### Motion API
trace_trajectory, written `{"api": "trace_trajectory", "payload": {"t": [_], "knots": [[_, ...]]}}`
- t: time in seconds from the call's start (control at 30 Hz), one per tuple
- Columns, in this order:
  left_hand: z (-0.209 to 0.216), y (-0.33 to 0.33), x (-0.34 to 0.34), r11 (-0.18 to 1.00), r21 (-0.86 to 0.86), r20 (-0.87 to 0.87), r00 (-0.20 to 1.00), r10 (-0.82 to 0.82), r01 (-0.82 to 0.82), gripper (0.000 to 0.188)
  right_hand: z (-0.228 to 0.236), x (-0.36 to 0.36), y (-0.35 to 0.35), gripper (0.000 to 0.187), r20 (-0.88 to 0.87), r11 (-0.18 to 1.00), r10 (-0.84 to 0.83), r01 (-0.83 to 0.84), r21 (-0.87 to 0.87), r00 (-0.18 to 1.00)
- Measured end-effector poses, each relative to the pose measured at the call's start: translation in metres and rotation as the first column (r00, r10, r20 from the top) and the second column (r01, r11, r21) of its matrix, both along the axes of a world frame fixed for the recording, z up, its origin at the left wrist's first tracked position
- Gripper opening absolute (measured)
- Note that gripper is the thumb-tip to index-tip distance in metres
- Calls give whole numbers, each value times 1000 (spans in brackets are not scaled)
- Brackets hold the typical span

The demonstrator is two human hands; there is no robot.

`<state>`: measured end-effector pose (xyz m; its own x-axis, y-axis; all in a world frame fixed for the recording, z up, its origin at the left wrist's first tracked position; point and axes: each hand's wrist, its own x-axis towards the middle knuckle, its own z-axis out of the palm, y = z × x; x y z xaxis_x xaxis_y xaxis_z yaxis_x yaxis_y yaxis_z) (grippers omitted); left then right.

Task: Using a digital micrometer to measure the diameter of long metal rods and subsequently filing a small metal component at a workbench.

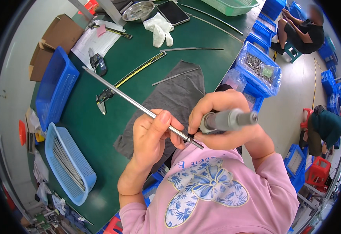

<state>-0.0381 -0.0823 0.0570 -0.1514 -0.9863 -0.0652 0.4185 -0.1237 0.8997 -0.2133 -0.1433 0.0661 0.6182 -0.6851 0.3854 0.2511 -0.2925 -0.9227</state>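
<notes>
My left hand (151,135) grips a long thin steel rod (127,99) near its close end, thumb on top. The rod slants up and left over the green table (100,128). My right hand (222,121) is wrapped around a grey micrometer (228,120), whose jaws sit at the rod's near end by my chest. Both hands hover over a grey cloth (178,91) at the table's near edge.
A light blue basket (69,163) of rods lies at the left, a darker blue basket (55,87) behind it. Calipers (104,97), a yellow ruler (139,70), loose rods, white gloves (159,28), a phone and a steel bowl lie farther back. Two people sit among blue crates on the right.
</notes>
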Motion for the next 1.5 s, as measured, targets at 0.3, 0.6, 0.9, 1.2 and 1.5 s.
{"api": "trace_trajectory", "payload": {"t": [0.3, 0.6, 0.9, 1.2, 1.5], "knots": [[-1, -3, 1, 996, 87, 85, 996, -4, -3, 35, 4, 2, -1, 19, -132, 991, -8, -10, -133, 991], [3, -4, 6, 985, 167, -32, 999, -41, 45, 37, -9, 8, -5, 24, -77, 923, -172, 134, -361, 982], [-4, -5, 8, 1000, -4, -107, 994, 4, -5, 34, -16, 3, -1, 19, 65, 946, -181, 156, 283, 981], [-4, -8, 10, 975, -205, -100, 989, -109, 87, 28, -5, 2, -14, 61, 477, 167, -124, -456, 874, 870], [-1, -8, 4, 981, -193, 2, 1000, -23, 23, 27, -4, 9, -12, 61, 513, 136, -122, -498, 856, 849]]}}
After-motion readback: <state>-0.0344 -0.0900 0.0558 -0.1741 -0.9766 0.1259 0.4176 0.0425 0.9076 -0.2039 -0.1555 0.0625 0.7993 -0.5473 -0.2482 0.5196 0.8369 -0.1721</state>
